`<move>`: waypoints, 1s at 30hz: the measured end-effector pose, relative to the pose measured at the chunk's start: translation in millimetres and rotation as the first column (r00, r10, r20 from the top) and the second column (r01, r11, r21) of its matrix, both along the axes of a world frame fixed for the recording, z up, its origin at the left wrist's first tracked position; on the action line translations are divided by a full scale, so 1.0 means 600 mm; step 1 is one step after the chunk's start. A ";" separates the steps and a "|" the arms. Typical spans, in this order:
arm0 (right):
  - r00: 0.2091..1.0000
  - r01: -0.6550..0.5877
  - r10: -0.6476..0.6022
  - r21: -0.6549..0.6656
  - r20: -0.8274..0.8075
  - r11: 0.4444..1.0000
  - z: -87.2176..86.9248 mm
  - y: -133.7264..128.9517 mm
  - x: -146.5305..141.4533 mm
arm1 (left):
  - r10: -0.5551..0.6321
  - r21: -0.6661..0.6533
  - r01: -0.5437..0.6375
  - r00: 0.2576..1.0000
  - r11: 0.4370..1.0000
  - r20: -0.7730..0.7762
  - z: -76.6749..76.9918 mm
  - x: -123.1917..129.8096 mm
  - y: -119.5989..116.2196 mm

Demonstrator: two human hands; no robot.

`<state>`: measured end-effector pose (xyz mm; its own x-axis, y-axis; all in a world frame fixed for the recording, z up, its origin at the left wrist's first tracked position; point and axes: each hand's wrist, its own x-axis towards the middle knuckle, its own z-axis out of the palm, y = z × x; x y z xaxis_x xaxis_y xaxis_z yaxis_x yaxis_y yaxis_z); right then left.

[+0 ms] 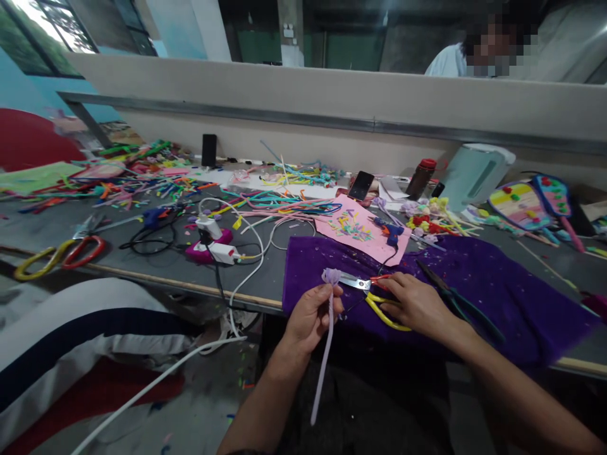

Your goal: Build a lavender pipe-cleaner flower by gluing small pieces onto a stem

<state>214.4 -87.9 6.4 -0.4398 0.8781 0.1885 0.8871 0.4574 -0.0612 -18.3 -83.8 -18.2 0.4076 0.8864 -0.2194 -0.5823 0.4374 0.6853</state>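
Between the fingers of my left hand (pixel 310 316) is a lilac pipe cleaner (pixel 324 373); its long stem hangs down below the hand. At its top end sits a looped lilac bunch (pixel 331 276). My right hand (pixel 413 302) is closed around scissors (pixel 358 284) with one red and one yellow handle. Their blades point left, with the tips at the lilac bunch; whether they touch it I cannot tell. Under both hands lies a purple cloth (pixel 502 278) along the table's front edge. Dark-handled pliers (pixel 467 306) rest on the cloth right of my right hand.
Pink paper (pixel 379 249) bears small cut pieces and a blue glue gun (pixel 391 234). Left are a power strip (pixel 208 251) with trailing cables and more scissors (pixel 61 256). A kettle (pixel 477 174) stands behind. Coloured pipe cleaners (pixel 165 186) cover the back left. A person (pixel 448 60) is beyond the partition.
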 end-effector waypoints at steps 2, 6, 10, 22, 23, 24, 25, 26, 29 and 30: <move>0.999 -0.020 0.020 -0.018 0.035 1.000 0.001 0.006 -0.001 | -0.017 -0.018 0.018 0.999 1.000 0.044 -0.002 -0.001 0.001; 0.998 -0.029 0.033 -0.064 0.058 0.998 0.007 0.012 -0.001 | -0.009 -0.029 0.012 0.995 1.000 0.097 0.000 -0.003 0.002; 0.999 0.011 -0.008 -0.107 0.033 0.994 0.014 0.017 0.000 | 0.042 -0.014 -0.042 0.996 0.999 0.072 0.005 -0.006 0.001; 0.937 0.105 -0.186 -0.270 -0.295 0.957 0.035 -0.016 0.042 | 0.277 0.109 -0.265 0.955 0.958 -0.108 0.011 -0.008 -0.005; 0.891 0.084 -0.216 -0.322 -0.400 0.943 0.034 -0.021 0.047 | 0.304 0.132 -0.286 0.943 0.949 -0.139 0.012 -0.007 -0.006; 0.821 0.039 -0.243 -0.374 -0.516 0.927 0.031 -0.027 0.050 | 0.325 0.156 -0.301 0.930 0.941 -0.170 0.013 -0.006 -0.007; 0.724 -0.026 -0.270 -0.416 -0.635 0.909 0.027 -0.035 0.050 | 0.342 0.178 -0.310 0.918 0.934 -0.198 0.014 -0.006 -0.008; 0.605 -0.101 -0.301 -0.445 -0.738 0.890 0.021 -0.044 0.047 | 0.357 0.197 -0.317 0.907 0.928 -0.221 0.015 -0.005 -0.009; 0.240 -0.302 -0.398 -0.458 -0.885 0.836 0.002 -0.077 0.025 | 0.384 0.241 -0.327 0.887 0.914 -0.256 0.017 -0.002 -0.011; 0.169 -0.359 -0.424 -0.456 -0.890 0.814 -0.003 -0.089 0.013 | 0.390 0.254 -0.326 0.882 0.911 -0.264 0.018 -0.001 -0.012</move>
<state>222.5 -141.0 4.3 -0.2164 0.9762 -0.0116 -0.0709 -0.0275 -0.9971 -19.1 -91.0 -7.5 -0.0040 0.9962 -0.0868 -0.4236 0.0769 0.9026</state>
